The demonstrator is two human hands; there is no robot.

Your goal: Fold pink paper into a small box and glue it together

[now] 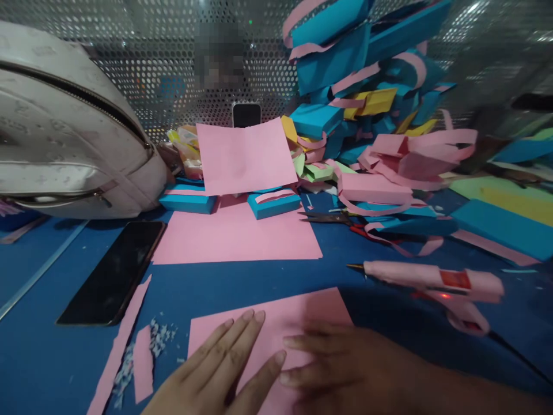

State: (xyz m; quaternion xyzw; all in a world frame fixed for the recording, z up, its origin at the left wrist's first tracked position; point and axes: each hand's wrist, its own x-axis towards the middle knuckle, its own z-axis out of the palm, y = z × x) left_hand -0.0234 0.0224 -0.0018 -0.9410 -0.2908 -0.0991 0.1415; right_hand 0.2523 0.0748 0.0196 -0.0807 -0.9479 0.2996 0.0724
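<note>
A pink sheet of paper [309,308] lies on the blue table in front of me. My left hand [218,369] rests flat on its left part, fingers stretched out and thumb spread. From the right, my right hand [345,369] lies over the sheet's right part with fingers extended to the left; it is shaded and a little blurred. Neither hand grips anything. Both hands cover much of the sheet's near side. To the left are a torn pink paper strip [123,340], a shorter pink piece [143,363] and small white shreds [161,337].
A black phone [114,274] lies at left, beside a white backpack [73,127]. A pink glue gun [432,279] with a red light lies right, near scissors [332,218]. Behind are more pink sheets [237,236], blue paper boxes [274,203] and a pile of folded paper [337,63].
</note>
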